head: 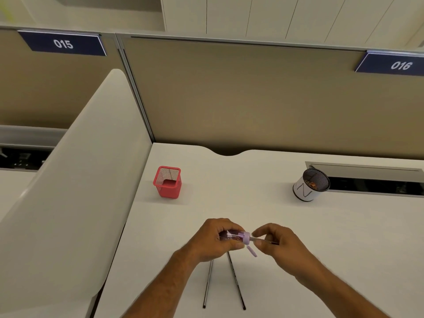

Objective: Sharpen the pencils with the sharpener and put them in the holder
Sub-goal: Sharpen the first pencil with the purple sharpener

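Your left hand (pixel 213 239) grips one small lilac plastic sharpener (pixel 238 238); your right hand (pixel 274 241) pinches one dark slim pencil (pixel 267 241) entering it. Nearer you than the sharpener, two more dark pencils (pixel 236 281) lie on the white desk (pixel 298 226). Beyond it stand two holders: one red square mesh holder (pixel 168 182) far left, one round black-mesh white-wrapped cup (pixel 311 184) far right.
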